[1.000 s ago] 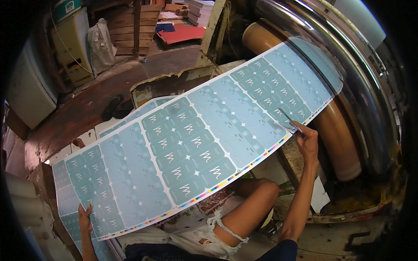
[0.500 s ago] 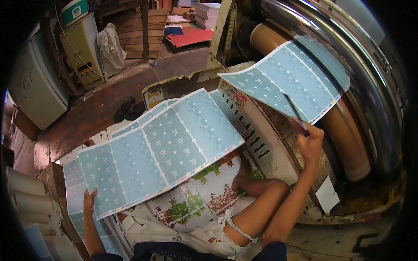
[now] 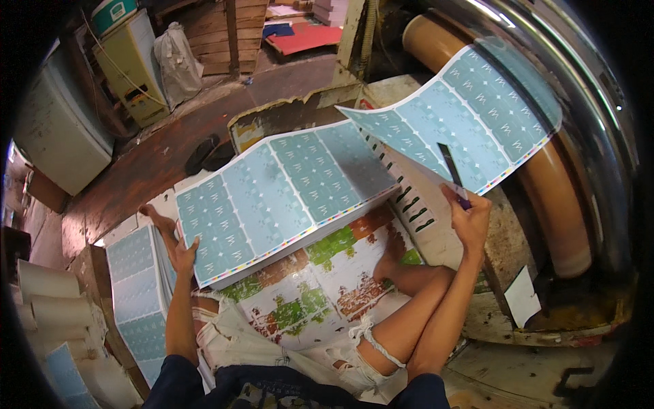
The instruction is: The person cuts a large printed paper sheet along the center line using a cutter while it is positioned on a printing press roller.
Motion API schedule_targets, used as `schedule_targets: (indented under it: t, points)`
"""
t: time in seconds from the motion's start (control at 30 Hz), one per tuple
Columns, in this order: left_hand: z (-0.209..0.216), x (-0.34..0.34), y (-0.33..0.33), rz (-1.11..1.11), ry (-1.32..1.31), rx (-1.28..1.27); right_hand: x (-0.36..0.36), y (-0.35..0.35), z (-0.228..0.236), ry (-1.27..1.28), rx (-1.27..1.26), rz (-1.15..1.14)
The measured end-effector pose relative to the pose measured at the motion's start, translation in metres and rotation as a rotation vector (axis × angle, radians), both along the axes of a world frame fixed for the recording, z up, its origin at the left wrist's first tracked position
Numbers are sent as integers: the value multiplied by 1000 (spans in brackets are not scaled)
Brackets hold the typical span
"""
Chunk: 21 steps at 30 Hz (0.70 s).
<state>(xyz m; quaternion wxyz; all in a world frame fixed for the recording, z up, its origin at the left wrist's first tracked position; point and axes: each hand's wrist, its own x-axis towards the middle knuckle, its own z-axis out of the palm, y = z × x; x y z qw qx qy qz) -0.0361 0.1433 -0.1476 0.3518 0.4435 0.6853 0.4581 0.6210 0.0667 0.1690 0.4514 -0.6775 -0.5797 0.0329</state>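
My left hand [image 3: 182, 258] is at the left edge of a printed sheet [image 3: 279, 191], its thumb over the edge; its other fingers are partly hidden. This blue-green patterned sheet lies over a thick stack in front of me. My right hand [image 3: 471, 215] is closed round the purple handle of a knife [image 3: 451, 167], its dark blade pointing up. Behind the blade, another printed sheet [image 3: 443, 112] slopes down from a large roller, its left corner hanging free above the stack's right end.
Shiny metal rollers [image 3: 593, 123] and a brown roller [image 3: 562, 225] fill the right. A second stack of printed sheets [image 3: 133, 273] stands at my left. My bare leg [image 3: 415, 300] is folded beside a board with a green and brown pattern [image 3: 300, 307]. Sandals [image 3: 204, 155] lie behind.
The printed sheet at my left hand has moved right and settled over the stack, and that hand moved with it. The sheet at the roller reaches farther out; the knife has shifted slightly left.
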Motion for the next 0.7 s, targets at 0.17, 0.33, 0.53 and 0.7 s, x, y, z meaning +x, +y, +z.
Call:
schedule_targets:
  t: [0.17, 0.33, 0.53, 0.7]
  points:
    - [64, 118, 22, -112, 733, 294, 7, 1, 4, 80, -100, -35]
    - [76, 255, 26, -775, 641, 299, -6, -1, 11, 228, -194, 16]
    - [81, 326, 48, -1034, 939, 147, -18, -17, 4, 247, -237, 45]
    - [94, 360, 54, -1034, 546, 4, 4, -18, 14, 205, -394, 194]
